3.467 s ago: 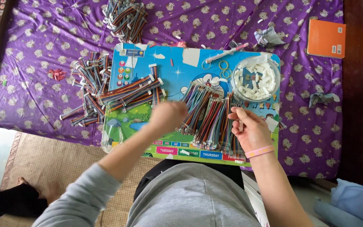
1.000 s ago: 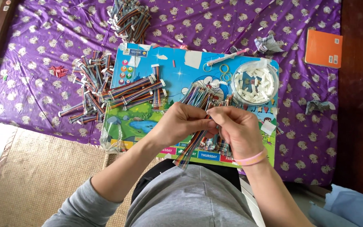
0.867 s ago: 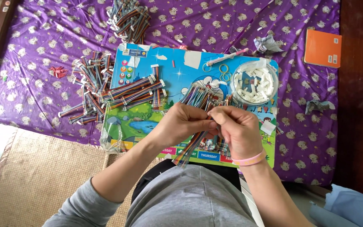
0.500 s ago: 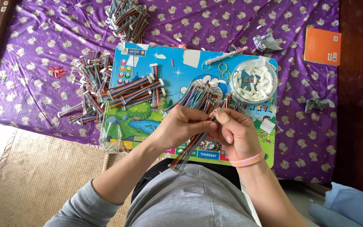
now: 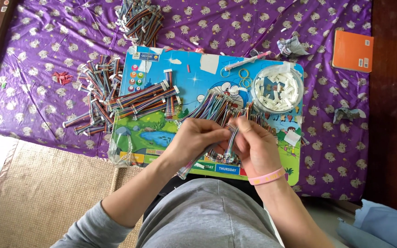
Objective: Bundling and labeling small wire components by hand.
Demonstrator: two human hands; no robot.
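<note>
Purple patterned bedcover under a colourful cartoon board (image 5: 161, 133). Left hand (image 5: 194, 140) and right hand (image 5: 253, 147) both pinch 1 ribbon-cable strip (image 5: 207, 154) at the board's 6 o'clock edge — a slack grip could let it slip off or snag the loose pile (image 5: 217, 105) at 12 o'clock.

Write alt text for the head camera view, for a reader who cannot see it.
A person's left hand and right hand together hold a multicoloured ribbon cable over a cartoon lap board. More cable bundles lie on the board and the purple cloth, beside a clear tub of white connectors.
</note>
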